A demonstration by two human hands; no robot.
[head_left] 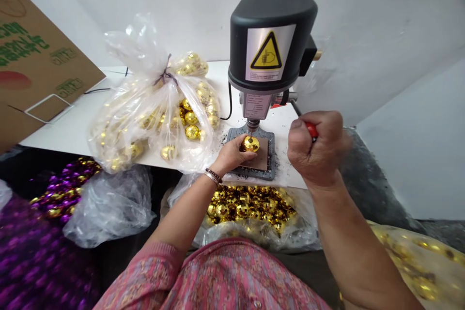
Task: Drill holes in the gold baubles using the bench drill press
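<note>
A gold mirror-faceted ball (251, 144) sits under the bit of a small black drill press (272, 38). My left hand (234, 154) is closed around the ball's left side, thumb in front and fingers behind. Beneath it lies a brown board (259, 159) on the grey metal base (270, 138). The drill bit meets the top of the ball, where a dark spot shows. My right hand (319, 147) is wrapped in a fist around the red-knobbed feed lever (311, 131) at the press's right side.
A tied clear bag (145, 101) of gold balls stands left on the white table (83, 128). An open bag of gold balls (250, 203) lies at my lap. Purple and gold balls (69, 184), a cardboard box (39, 58) and another bag (421, 256) surround me. Dark shavings litter the base.
</note>
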